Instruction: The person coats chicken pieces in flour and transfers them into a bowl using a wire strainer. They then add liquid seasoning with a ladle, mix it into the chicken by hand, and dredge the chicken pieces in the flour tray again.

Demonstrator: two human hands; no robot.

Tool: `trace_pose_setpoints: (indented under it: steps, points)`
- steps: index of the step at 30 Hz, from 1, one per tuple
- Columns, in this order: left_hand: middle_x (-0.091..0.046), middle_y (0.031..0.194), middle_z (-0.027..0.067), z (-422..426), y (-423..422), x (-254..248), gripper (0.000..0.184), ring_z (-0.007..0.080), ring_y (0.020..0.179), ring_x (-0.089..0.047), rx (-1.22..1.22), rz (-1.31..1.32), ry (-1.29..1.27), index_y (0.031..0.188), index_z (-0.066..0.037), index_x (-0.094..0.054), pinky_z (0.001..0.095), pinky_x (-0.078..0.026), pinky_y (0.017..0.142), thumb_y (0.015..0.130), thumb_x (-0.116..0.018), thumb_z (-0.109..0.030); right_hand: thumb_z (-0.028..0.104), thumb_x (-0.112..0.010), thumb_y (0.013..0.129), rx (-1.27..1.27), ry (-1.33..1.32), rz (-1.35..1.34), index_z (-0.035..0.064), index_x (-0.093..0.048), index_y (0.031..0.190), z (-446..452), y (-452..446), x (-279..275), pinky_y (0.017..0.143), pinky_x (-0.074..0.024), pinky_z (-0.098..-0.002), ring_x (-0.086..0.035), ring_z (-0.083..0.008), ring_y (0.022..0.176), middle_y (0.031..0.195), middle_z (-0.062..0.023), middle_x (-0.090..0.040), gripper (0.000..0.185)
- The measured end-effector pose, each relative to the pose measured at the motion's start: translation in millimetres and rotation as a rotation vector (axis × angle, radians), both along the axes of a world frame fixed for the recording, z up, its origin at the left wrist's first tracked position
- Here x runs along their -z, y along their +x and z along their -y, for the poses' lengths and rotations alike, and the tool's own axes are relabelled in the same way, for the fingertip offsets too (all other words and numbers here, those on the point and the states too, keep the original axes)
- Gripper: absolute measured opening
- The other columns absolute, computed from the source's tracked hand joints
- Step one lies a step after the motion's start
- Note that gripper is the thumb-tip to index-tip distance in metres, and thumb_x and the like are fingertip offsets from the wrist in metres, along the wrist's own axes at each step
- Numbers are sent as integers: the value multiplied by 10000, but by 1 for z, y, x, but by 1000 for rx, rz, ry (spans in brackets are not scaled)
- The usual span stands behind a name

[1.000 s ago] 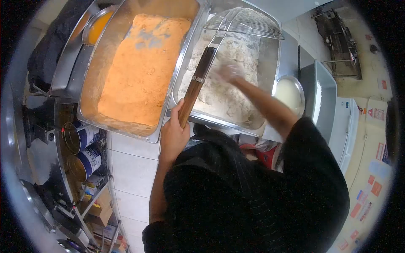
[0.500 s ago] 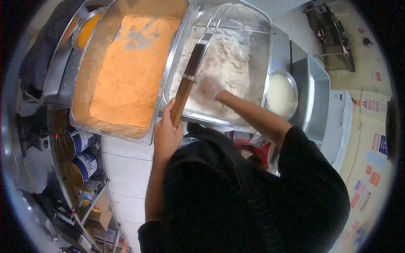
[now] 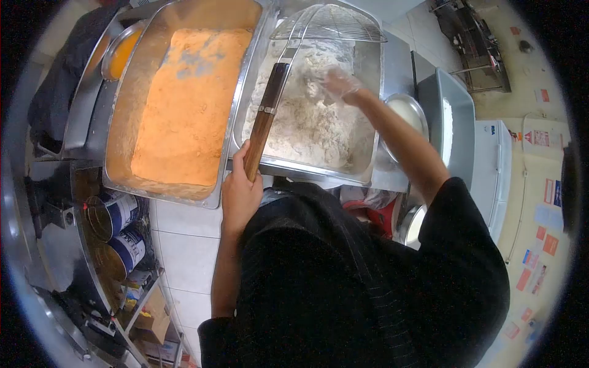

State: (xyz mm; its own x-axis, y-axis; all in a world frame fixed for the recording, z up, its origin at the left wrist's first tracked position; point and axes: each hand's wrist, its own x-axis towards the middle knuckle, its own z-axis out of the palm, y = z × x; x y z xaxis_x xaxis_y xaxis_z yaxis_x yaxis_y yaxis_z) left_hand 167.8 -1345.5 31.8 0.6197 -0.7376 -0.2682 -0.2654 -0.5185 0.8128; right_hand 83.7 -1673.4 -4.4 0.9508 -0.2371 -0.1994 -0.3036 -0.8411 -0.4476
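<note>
My left hand [image 3: 241,199] is closed round the wooden handle [image 3: 260,135] of a wire skimmer [image 3: 334,26]. Its mesh head rests across the far end of a steel pan [image 3: 370,147]. White flour [image 3: 307,132], clumped in places, lies in that pan. Over the flour is my right hand [image 3: 340,84], in a clear plastic glove; motion smears its fingers, so I cannot tell whether they are open or closed. Orange powder [image 3: 190,116] covers the bottom of a second steel pan [image 3: 119,138] on the left.
A steel bowl of pale liquid [image 3: 408,116] stands right of the flour pan, beside a grey plastic tub [image 3: 460,110]. A bowl of orange liquid [image 3: 126,54] sits at the far left. Blue-and-white tins [image 3: 126,248] are on the lower left, by the tiled floor [image 3: 187,251].
My right hand has moved away from the skimmer handle, up and to the right over the flour. My left hand keeps hold of the handle. The view has shifted slightly.
</note>
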Motion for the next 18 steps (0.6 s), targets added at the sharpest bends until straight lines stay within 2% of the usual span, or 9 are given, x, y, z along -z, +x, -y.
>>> trace_pose_setpoints:
  steps: [2, 4, 5, 8, 12, 15, 16, 17, 18]
  points:
    - [-583, 916, 275, 0, -1, 0, 540, 426, 867, -567, -11, -3, -12, 1303, -129, -325, 449, -440, 736, 801, -509, -54, 160, -489, 876, -247, -389, -12, 57, -506, 1174, 18, -18, 5, 812, -464, -332, -591, -192, 864, 1035, -176, -599, 316]
    - [-583, 909, 275, -1, 0, 1, 548, 428, 856, -569, -5, 0, -5, 1305, -132, -321, 448, -442, 725, 797, -511, -51, 58, -540, 835, 543, 693, -128, 22, -429, 1248, 23, -29, 7, 898, -431, -350, -552, -190, 996, 1134, -205, -541, 429]
    - [-584, 902, 275, -1, 1, 2, 556, 430, 845, -570, 2, 8, 3, 1307, -135, -317, 448, -444, 715, 794, -512, -48, 107, -542, 830, 578, 701, -240, 28, -456, 1181, 14, -31, -3, 876, -433, -351, -554, -195, 966, 1085, -198, -550, 370]
    - [-584, 885, 279, -3, 2, 5, 568, 433, 818, -572, 16, 15, -2, 1312, -142, -309, 451, -447, 686, 790, -511, -45, 254, -547, 815, 64, 111, -537, 43, -537, 980, -53, -29, -7, 811, -439, -354, -561, -210, 878, 939, -178, -579, 268]
    - [-583, 875, 279, -4, 2, 6, 567, 435, 797, -572, 11, 5, -16, 1310, -143, -311, 455, -446, 664, 789, -508, -42, 450, -555, 796, -17, -54, -653, 64, -646, 712, -134, -1, 35, 725, -446, -357, -571, -230, 760, 744, -151, -616, 405]
    - [-584, 874, 278, -1, -1, 7, 562, 435, 806, -571, 6, 55, -37, 1308, -144, -317, 463, -442, 672, 788, -503, -41, 421, -506, 844, -189, 212, -150, 61, -635, 869, -90, -32, 184, 631, -399, -398, -521, -227, 676, 715, -161, -579, 383]
    - [-586, 883, 274, 0, -1, 5, 557, 434, 816, -571, 10, 40, -22, 1306, -138, -318, 461, -443, 682, 789, -501, -43, 290, -509, 800, -196, 81, -404, 92, -666, 842, -115, -1, 79, 824, -420, -410, -569, -229, 913, 1001, -136, -616, 256]
    - [-589, 892, 270, 0, -1, 3, 551, 434, 826, -572, 11, 30, -7, 1304, -131, -319, 459, -444, 692, 790, -499, -45, 290, -509, 800, -189, 72, -395, 92, -666, 842, -108, -1, 73, 824, -420, -410, -569, -229, 913, 1001, -136, -616, 256]
    - [-589, 892, 270, -1, -1, 3, 551, 434, 826, -572, 17, 40, -14, 1304, -131, -319, 459, -444, 692, 790, -499, -45, 298, -512, 810, -198, 257, -384, 106, -655, 930, -98, -1, 69, 876, -396, -416, -534, -224, 992, 1110, -125, -570, 268]
